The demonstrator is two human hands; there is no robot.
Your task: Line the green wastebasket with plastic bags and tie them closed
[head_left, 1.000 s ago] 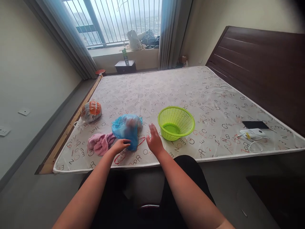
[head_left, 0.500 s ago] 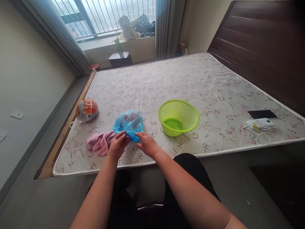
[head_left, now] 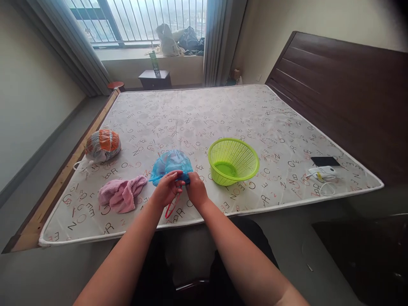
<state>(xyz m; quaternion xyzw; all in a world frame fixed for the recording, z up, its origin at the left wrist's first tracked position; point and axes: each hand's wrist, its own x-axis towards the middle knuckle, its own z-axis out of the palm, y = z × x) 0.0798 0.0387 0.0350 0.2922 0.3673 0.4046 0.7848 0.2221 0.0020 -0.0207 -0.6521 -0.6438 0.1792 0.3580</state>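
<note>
Gripping the bunched neck of a crinkly, domed blue plastic bag [head_left: 174, 159] in a tightly folded right hand [head_left: 196, 187], holding the left hand [head_left: 168, 188] half-curled alongside, with hold unclear. Resting the bag on a lettered mattress [head_left: 188, 110], with nubbly pink cloth [head_left: 121, 194] at its eight o'clock and latticed green basket [head_left: 234, 174] at three.

- Basket [head_left: 234, 163]: smooth green plastic, mildly glossy, with meshed walls.
- Blue bag [head_left: 174, 160], left of the basket: thin, crinkled, shiny plastic film.
- Pink towel [head_left: 121, 194], farther left of the basket: matt, rough-looking cloth.
- Mattress [head_left: 185, 114], under the basket: smooth printed cover, faint sheen.
- Headboard [head_left: 338, 80], beyond the basket to the right: smooth, satiny dark wood.
</note>
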